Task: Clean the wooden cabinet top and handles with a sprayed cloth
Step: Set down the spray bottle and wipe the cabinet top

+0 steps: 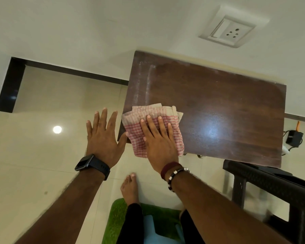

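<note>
A dark brown wooden cabinet top [218, 106] stands against the white wall, with pale dusty streaks along its left side. A folded red-and-white checked cloth [139, 138] lies on its front left corner. My right hand [158, 140] presses flat on the cloth, fingers spread. My left hand [104, 136] hovers open just left of the cabinet's edge, fingers apart, holding nothing; its thumb is near the cloth. The cabinet's handles are hidden below the top.
A black plastic chair [271, 187] stands at the right front of the cabinet. A wall socket [231, 32] sits above it. A black adapter with cables [293, 138] lies on the floor at right. A green mat [116, 221] and a blue container [157, 231] are at my feet.
</note>
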